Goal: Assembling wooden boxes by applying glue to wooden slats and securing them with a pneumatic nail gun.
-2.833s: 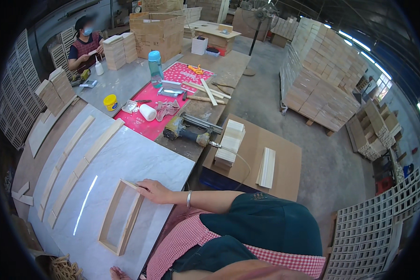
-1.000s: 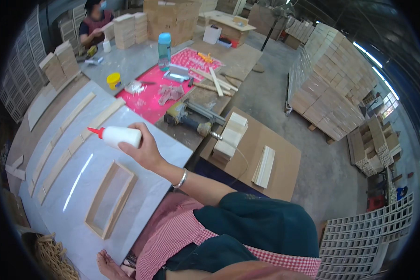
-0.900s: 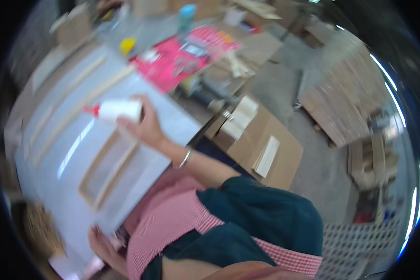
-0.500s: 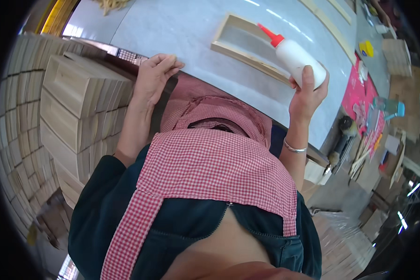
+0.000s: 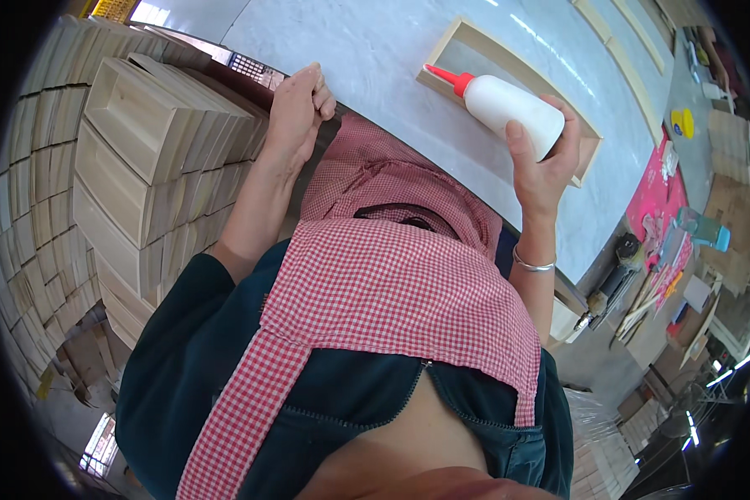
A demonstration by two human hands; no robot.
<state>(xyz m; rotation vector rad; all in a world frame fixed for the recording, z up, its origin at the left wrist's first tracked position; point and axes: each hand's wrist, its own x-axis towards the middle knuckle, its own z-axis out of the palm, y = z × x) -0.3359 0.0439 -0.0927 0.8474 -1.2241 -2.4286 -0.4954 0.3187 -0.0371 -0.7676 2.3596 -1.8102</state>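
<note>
My right hand is wrapped round a white squeeze bottle with a red pointed nozzle. The bottle lies tilted in the grip, its nozzle toward the left. Under it, on the pale marbled tabletop, rests a shallow rectangular wooden frame; the bottle and hand cover part of its near side. The nozzle tip appears over the frame's left end, but I cannot tell whether it touches the wood. At the table's near edge my left hand is closed, fingers curled in, with nothing visible in it.
Stacked wooden trays rise at my left, close to my left forearm. Long wooden strips lie at the table's far right. Beyond the right edge are a pink sheet, a yellow tub and a clear bluish bottle.
The bottle has turned flatter, its nozzle lowered toward the frame's left end. My left hand's fingers have curled in more. The whole view has shifted slightly.
</note>
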